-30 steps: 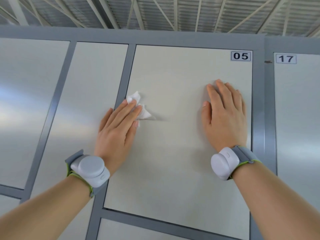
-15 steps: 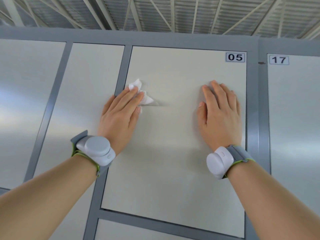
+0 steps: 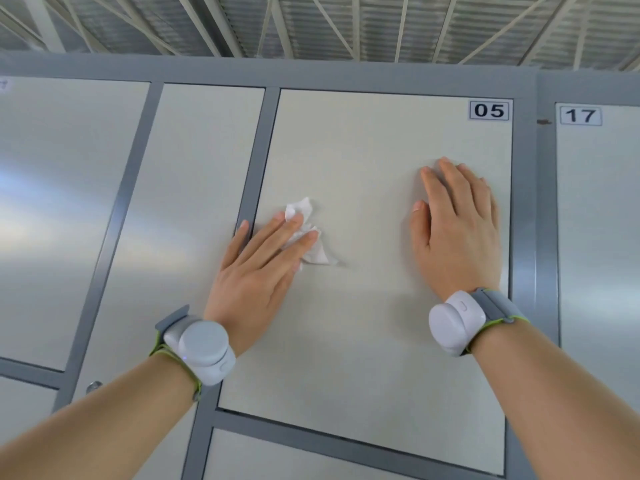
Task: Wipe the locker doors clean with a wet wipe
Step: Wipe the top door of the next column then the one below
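The crumpled white wet wipe (image 3: 298,208) lies against the pale cream locker door (image 3: 363,341), under the fingertips of our left hand (image 3: 256,275); its creased corners stick out above and to the right of those fingers; we are not pinching it, the fingers are straight and close together and press the wipe flat on the door, while the thumb stands apart to the left, its tip on the grey metal frame upright (image 3: 256,174) that borders the door; the wipe sits near the door's left edge, about mid-height. To the right of this hand and well apart from it, our right hand (image 3: 457,237) rests palm-down on the same door, fingers straight and side by side, holding nothing, close to the door's right edge; above it, in the door's top right corner, is a small white label printed 05 (image 3: 489,110). Each wrist carries a round white device on a grey strap edged in green, the left one (image 3: 201,348) just below the pressing hand, the right one (image 3: 455,322) just below the resting hand. Left of the pressing hand, beyond the upright, is another pale door (image 3: 194,202), with a small round metal lock (image 3: 93,387) low beside our left forearm; right of the resting hand, past a wider grey post, a door bears a label printed 17 (image 3: 580,116); above the lockers run white ceiling trusses (image 3: 311,22).
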`<state>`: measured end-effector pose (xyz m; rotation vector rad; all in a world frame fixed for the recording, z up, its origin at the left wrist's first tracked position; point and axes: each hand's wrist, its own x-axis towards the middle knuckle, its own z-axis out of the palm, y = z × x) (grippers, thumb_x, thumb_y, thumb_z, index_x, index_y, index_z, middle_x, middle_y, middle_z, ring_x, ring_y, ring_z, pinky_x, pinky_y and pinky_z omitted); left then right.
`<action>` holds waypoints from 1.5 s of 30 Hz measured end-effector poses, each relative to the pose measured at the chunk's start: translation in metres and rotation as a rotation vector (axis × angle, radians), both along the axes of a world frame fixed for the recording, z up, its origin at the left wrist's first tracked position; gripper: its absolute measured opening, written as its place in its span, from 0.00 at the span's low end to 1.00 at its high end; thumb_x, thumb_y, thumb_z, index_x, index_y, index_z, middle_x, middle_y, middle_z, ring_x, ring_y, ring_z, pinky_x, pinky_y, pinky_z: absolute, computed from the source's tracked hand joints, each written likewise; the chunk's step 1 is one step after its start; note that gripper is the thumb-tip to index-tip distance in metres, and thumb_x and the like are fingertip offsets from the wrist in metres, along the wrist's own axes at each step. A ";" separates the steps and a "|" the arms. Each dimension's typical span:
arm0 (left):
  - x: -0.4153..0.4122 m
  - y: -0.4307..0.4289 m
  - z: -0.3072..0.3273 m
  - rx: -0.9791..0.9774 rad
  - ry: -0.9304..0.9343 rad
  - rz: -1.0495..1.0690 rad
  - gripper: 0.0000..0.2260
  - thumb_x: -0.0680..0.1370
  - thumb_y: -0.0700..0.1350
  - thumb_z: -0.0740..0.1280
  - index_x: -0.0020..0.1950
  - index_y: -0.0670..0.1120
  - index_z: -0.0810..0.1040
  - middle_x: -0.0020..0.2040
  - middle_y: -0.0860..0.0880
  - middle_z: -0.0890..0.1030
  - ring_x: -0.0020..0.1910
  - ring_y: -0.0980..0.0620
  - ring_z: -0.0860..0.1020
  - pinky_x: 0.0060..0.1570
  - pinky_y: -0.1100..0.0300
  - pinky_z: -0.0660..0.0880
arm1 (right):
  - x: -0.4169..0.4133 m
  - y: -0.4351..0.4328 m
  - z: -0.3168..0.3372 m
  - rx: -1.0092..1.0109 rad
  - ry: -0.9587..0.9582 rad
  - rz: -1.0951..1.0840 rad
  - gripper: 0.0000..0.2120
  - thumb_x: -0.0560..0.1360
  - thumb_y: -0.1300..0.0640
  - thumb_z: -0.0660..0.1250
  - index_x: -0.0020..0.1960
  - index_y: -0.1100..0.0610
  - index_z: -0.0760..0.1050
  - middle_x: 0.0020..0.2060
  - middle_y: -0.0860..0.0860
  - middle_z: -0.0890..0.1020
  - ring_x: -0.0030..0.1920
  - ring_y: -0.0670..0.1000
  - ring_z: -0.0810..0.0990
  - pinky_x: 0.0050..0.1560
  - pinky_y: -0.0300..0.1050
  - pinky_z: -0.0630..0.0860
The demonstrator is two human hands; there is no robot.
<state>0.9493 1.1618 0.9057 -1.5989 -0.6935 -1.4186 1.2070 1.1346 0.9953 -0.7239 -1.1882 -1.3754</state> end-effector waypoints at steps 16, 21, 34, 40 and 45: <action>0.010 0.003 0.014 0.027 0.006 -0.025 0.19 0.85 0.43 0.55 0.76 0.51 0.71 0.78 0.51 0.66 0.79 0.53 0.60 0.77 0.43 0.57 | 0.000 0.001 0.000 0.012 0.000 -0.003 0.20 0.82 0.56 0.56 0.70 0.62 0.73 0.69 0.59 0.74 0.70 0.62 0.70 0.73 0.60 0.63; 0.007 0.003 0.000 0.020 0.090 -0.029 0.21 0.84 0.40 0.58 0.77 0.51 0.70 0.79 0.52 0.65 0.80 0.53 0.59 0.78 0.45 0.54 | 0.000 0.002 0.000 0.014 0.003 0.003 0.19 0.81 0.57 0.57 0.69 0.62 0.73 0.69 0.59 0.74 0.70 0.62 0.70 0.73 0.60 0.63; 0.007 -0.003 0.046 -0.044 -0.026 -0.076 0.20 0.86 0.47 0.52 0.76 0.52 0.70 0.79 0.52 0.66 0.79 0.54 0.59 0.78 0.48 0.50 | 0.034 -0.020 -0.045 -0.089 -0.141 -0.088 0.20 0.83 0.55 0.55 0.71 0.60 0.73 0.71 0.55 0.73 0.73 0.59 0.69 0.75 0.57 0.60; 0.014 -0.005 0.036 -0.061 0.004 -0.086 0.21 0.85 0.46 0.51 0.77 0.52 0.70 0.79 0.52 0.65 0.80 0.54 0.57 0.78 0.45 0.52 | 0.035 -0.018 -0.047 -0.091 -0.140 -0.076 0.20 0.83 0.55 0.55 0.71 0.59 0.73 0.72 0.55 0.73 0.72 0.59 0.69 0.75 0.58 0.61; 0.021 -0.002 0.000 -0.015 0.150 -0.074 0.20 0.84 0.41 0.56 0.77 0.50 0.70 0.80 0.52 0.64 0.80 0.53 0.58 0.77 0.40 0.55 | 0.035 -0.018 -0.047 -0.102 -0.134 -0.072 0.20 0.83 0.55 0.55 0.71 0.59 0.73 0.72 0.55 0.73 0.72 0.59 0.69 0.75 0.58 0.60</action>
